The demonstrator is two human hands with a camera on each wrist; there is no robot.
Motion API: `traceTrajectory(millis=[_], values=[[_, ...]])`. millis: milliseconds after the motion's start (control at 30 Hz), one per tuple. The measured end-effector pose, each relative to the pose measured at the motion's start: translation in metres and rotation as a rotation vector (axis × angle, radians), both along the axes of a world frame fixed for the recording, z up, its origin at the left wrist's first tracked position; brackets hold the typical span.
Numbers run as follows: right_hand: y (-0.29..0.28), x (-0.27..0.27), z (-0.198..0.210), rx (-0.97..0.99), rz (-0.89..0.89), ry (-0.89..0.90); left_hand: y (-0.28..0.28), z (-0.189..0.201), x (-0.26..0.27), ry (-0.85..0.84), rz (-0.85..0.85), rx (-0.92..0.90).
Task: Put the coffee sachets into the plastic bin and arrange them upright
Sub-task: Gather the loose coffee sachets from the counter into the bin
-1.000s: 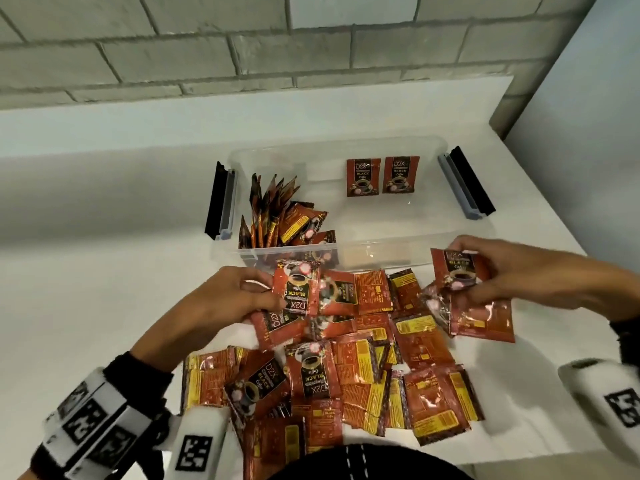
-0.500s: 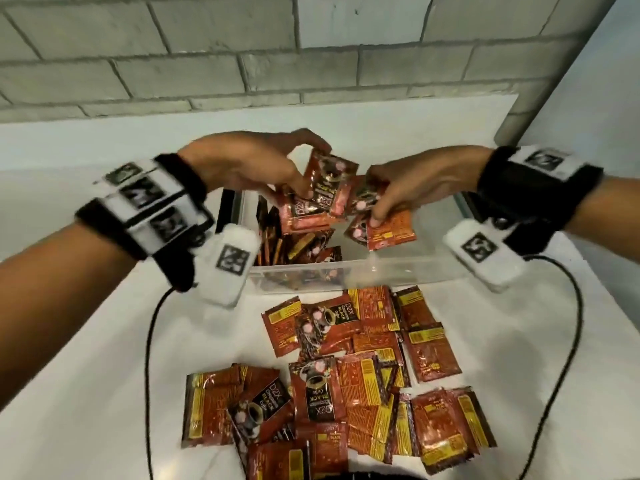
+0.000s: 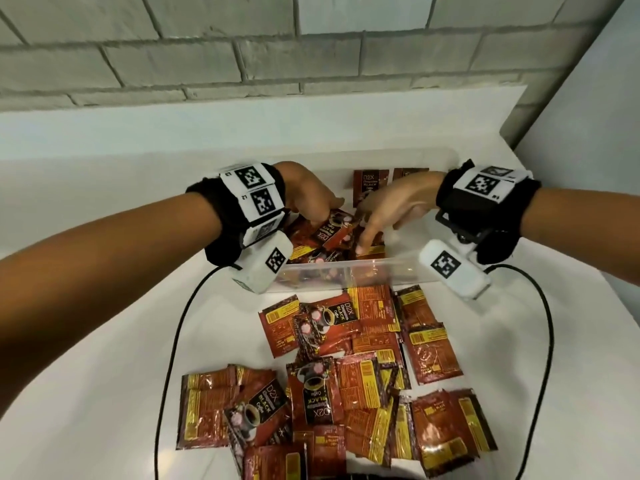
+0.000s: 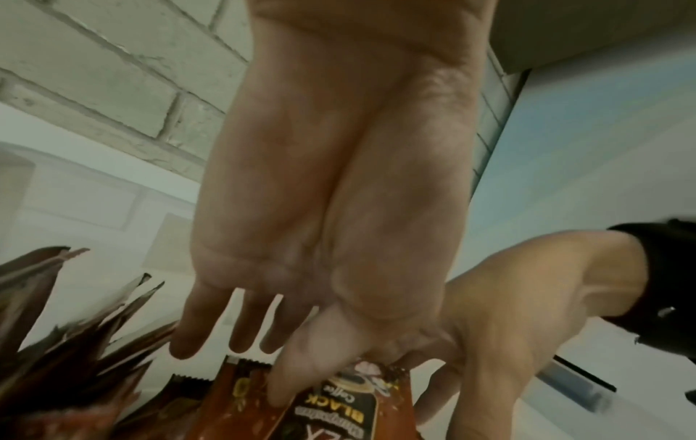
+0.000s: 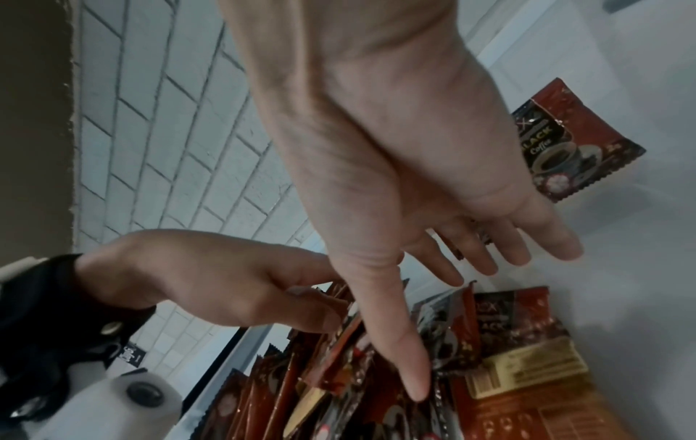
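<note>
The clear plastic bin (image 3: 381, 270) stands on the white table, with red coffee sachets packed upright at its left end (image 4: 75, 342). My left hand (image 3: 322, 223) is down in the bin and pinches a "D2X Black Coffee" sachet (image 3: 332, 233) by its top, thumb on its printed face (image 4: 339, 413). Beside it, my right hand (image 3: 367, 237) has straight fingers, and its thumb (image 5: 414, 381) presses on sachets lying in the bin (image 5: 527, 372). Two sachets (image 3: 369, 183) lean on the far wall. A loose sachet pile (image 3: 363, 375) lies in front of the bin.
Black cables (image 3: 173, 341) run from both wrist cameras across the table on either side of the pile. A grey brick wall (image 3: 311, 46) rises behind the table. The bin's black latch (image 4: 576, 384) sits at its right end.
Both hands have come down from above the bin into it. The right hand has let go of its sachets, and its fingers are now straight. The left hand still holds a sachet.
</note>
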State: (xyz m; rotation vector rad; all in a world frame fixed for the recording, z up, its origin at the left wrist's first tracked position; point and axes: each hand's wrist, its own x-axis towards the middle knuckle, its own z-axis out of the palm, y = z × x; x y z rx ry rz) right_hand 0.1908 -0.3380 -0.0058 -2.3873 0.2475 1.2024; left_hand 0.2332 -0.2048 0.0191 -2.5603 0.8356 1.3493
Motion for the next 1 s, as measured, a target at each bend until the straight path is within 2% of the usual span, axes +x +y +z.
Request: traceTrajectory(millis=[167,367,467,533,600,700,767,900,1000], values=[[-0.005,0.000,0.015,-0.008,0.105,-0.132,0.004,0.019,-0.004,-0.053,-0.007,-0.066],[-0.029,-0.048,0.071,0.200,0.055,-0.330,0.023,0.066,-0.031,-0.162,-0.107,-0.177],[-0.038,-0.090,0.077,0.293,0.030,-0.302,0.036,0.082,-0.059,-0.136,-0.168,-0.289],[-0.043,-0.115,0.063,0.251,0.037,-0.249,0.047,0.082,-0.081,-0.059,-0.197,-0.354],[-0.046,-0.137,0.040,0.136,0.078,-0.229,0.059,0.070,-0.100,0.013,-0.230,-0.349],[-0.045,-0.163,0.004,-0.026,0.112,-0.251,0.078,0.034,-0.117,0.022,-0.251,-0.255],[-0.042,-0.177,-0.017,-0.026,0.060,-0.275,0.090,0.007,-0.126,0.005,-0.167,-0.188],[-0.037,-0.188,-0.047,0.015,0.127,-0.384,0.104,-0.039,-0.136,-0.120,0.073,-0.032],[-0.036,-0.184,-0.059,-0.035,0.155,-0.413,0.099,-0.057,-0.143,-0.182,0.268,-0.050]])
